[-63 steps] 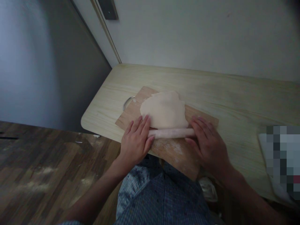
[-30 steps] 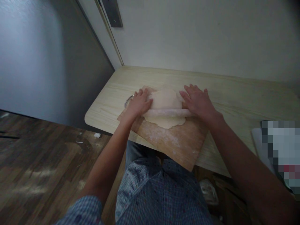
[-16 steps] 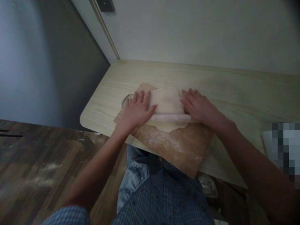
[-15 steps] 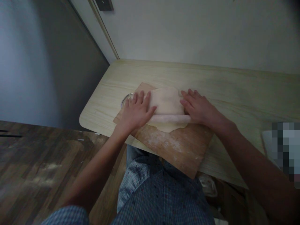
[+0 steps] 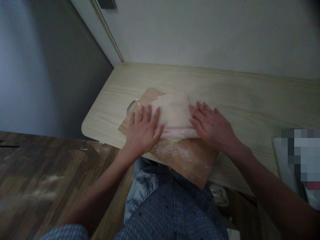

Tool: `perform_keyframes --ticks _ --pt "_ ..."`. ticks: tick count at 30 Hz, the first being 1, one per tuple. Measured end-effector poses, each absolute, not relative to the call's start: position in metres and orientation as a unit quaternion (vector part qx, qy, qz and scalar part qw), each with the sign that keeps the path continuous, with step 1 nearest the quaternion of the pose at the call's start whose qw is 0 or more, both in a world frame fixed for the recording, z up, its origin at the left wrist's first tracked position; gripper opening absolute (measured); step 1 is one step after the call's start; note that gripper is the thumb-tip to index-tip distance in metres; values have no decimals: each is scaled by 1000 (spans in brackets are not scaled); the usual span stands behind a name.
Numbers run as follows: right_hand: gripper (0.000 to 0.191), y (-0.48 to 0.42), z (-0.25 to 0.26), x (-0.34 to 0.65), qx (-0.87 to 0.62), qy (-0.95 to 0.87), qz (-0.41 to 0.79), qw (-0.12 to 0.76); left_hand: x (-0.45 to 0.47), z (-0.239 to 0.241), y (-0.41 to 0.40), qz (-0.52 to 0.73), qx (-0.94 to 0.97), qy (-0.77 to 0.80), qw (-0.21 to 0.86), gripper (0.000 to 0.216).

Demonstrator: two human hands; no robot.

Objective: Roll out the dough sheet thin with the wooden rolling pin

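Note:
A pale sheet of dough lies flat on a wooden board dusted with flour. Across its near part rests a light rolling pin. On the pin's left end lies my left hand, palm down with fingers spread. My right hand bears on the other end, its fingers stretched out and pointing up and to the left. Both palms hide the ends of the pin. A little dough shows on the near side of the pin.
The board sits at an angle on a pale wood-grain table, one corner past the front edge. A metal ring handle is at its far left. A wall stands behind. At right is a partly pixelated light object.
Both hands have moved nearer to my body with the rolling pin. More dough shows beyond the pin and less on the near side. The view has shifted slightly.

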State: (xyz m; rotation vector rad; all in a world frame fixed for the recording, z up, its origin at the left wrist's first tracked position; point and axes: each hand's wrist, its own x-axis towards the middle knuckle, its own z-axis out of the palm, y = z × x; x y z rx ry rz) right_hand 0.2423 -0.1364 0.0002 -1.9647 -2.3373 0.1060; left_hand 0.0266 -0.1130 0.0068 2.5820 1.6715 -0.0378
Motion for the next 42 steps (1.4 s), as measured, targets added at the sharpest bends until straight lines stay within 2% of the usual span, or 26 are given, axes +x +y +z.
perform_keyframes --ticks 11,32,42 --pt "49 -158 -5 237 -650 -755 1 92 23 7 -135 32 841 540 22 60" --pt "47 -223 -17 227 -647 -751 -48 123 16 -13 -205 74 845 528 -39 64" --pt "48 -193 -12 223 -664 -734 -58 131 22 -8 -175 83 832 548 -12 58"
